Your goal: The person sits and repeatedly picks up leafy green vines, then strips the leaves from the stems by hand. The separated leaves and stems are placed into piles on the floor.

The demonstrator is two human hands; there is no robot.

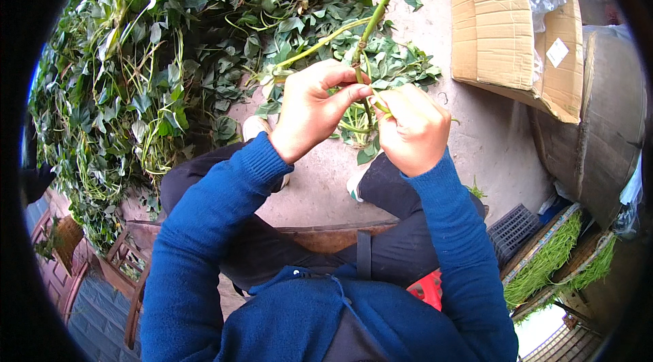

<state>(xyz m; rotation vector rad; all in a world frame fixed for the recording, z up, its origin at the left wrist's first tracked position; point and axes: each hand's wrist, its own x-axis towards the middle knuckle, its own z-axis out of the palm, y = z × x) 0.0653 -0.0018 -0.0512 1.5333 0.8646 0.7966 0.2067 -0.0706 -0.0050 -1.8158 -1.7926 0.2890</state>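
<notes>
A thick green vine stem (pixel 380 10) with brown joints runs from the top of the view down to my hands. My left hand (pixel 314 104) pinches it between thumb and forefinger near its lower part. Close beside it, my right hand (pixel 416 127) is curled around a thin pale-green stalk (pixel 381 107), whose end sticks out past the fingers. A yellowish-green side shoot (pixel 324 44) branches off leftward above my left hand. Below the hands, a small heap of cut leaves and stalks (pixel 357 124) lies on the floor between my feet, partly hidden by the hands.
A large pile of leafy vines (pixel 153 61) fills the left, with loose leaves (pixel 398 58) spread over the concrete floor (pixel 316 193). At right stands an open cardboard box (pixel 492 20). Lower right are a dark plastic crate (pixel 514 229) and trays of green shoots (pixel 548 260). A wooden chair (pixel 127 270) is lower left.
</notes>
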